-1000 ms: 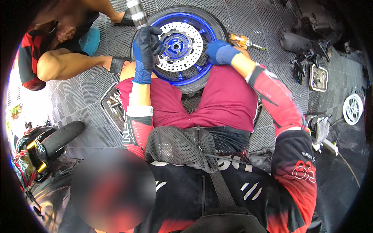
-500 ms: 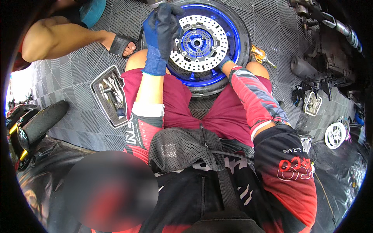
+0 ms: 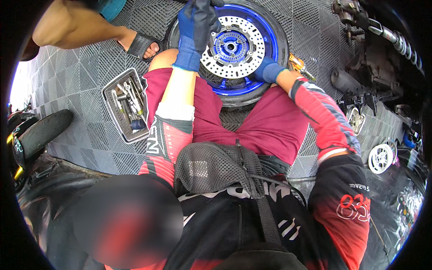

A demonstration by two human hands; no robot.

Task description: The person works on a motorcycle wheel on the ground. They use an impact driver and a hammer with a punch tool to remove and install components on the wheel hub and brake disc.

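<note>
A motorcycle wheel (image 3: 252, 93) with a black tyre and blue rim lies flat between my knees. On it sits a silver drilled brake disc (image 3: 238, 69) around a blue hub. My left hand (image 3: 198, 29), in a blue and grey work glove, is raised over the wheel's far left side, its fingers curled; what they hold is hidden. My right hand (image 3: 270, 71), in a blue glove, closes on the blue rim beside the disc's lower right edge, fingertips partly hidden. Just outside the tyre near it lies an orange-handled tool (image 3: 299, 64).
A tray (image 3: 109, 108) of sockets and wrenches stands left of my knee. Another person's sandalled foot (image 3: 146, 48) rests near the wheel. Motorcycle parts and a shock absorber (image 3: 396, 38) lie to the right, with a white wheel (image 3: 380, 158); a tyre (image 3: 47, 130) is at left.
My left hand has moved up and slightly right, its fingers now at the top edge. More of my right glove shows over the rim, with that forearm swung outward. The view has shifted slightly.
</note>
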